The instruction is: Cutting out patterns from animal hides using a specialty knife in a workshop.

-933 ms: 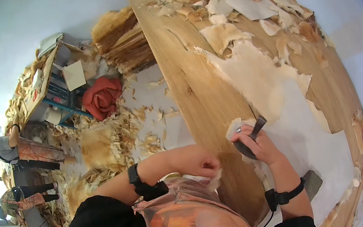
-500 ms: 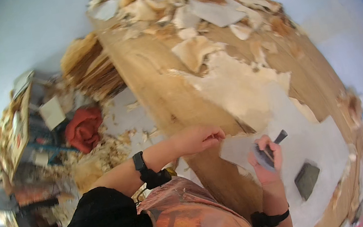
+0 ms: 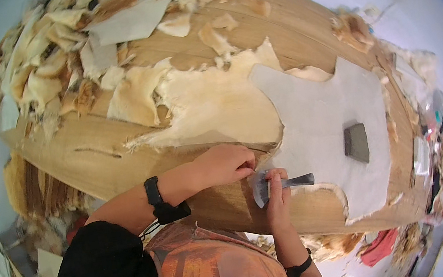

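My right hand [image 3: 279, 202] is closed round a half-moon knife [image 3: 260, 190]; its wide metal blade faces left and its dark handle points right. Close by on the left, my left hand [image 3: 225, 164] has its fingers curled together at the near edge of the work; anything pinched in them is too small to make out. A pale hide [image 3: 216, 101] lies flat on the wooden table [image 3: 122, 169]. Over the hide's right part is a light grey-white sheet [image 3: 315, 106] with an irregular outline. On that sheet rests a dark grey block [image 3: 356, 144].
Fur and hide scraps [image 3: 45, 68] heap up at the table's far left. More scraps [image 3: 354, 30] lie along its far right edge. A stack of tan hides [image 3: 37, 182] stands beyond the left edge. A red cloth [image 3: 379, 247] lies below the near right edge.
My view has swung round to the right. The knife has come close to my left hand, and its handle has turned from pointing up and right to pointing right. The block stays on the sheet.
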Available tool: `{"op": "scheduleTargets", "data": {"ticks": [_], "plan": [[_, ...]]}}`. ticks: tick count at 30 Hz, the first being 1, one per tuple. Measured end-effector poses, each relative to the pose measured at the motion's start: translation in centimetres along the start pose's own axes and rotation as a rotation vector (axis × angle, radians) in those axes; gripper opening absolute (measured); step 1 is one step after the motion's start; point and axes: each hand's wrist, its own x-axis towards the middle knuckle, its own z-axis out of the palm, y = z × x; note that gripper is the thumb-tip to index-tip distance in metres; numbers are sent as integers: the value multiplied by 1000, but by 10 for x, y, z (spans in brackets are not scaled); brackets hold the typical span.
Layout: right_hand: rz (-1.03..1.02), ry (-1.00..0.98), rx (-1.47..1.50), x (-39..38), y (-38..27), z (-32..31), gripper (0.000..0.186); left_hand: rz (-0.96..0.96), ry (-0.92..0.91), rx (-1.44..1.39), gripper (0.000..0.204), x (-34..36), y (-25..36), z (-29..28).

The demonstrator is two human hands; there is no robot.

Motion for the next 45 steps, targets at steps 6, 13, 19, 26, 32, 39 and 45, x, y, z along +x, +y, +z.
{"op": "scheduleTargets", "data": {"ticks": [6, 13, 19, 26, 32, 39, 45], "plan": [[-92, 115, -219, -2, -2, 23, 19, -45, -101, -27, 15, 12, -3, -5], [-253, 204, -574, 4, -3, 35, 20, 5, -106, 63, 15, 19, -4, -2], [-220, 193, -635, 5, 1, 36, 17, 79, -145, 82, 18, 14, -10, 0], [-226, 237, -617, 4, -2, 39, 15, 87, -88, 23, 20, 2, -9, -1], [-127, 35, -396, -6, -4, 20, 19, -299, -121, -598, 24, -6, -3, -22], [-58, -40, 202, -4, -19, -67, 35, -494, 223, -1313, 45, -90, -14, -45], [-5, 523, -228, 3, -18, -277, 34, -347, 704, -1399, 55, -100, -31, -30]]}}
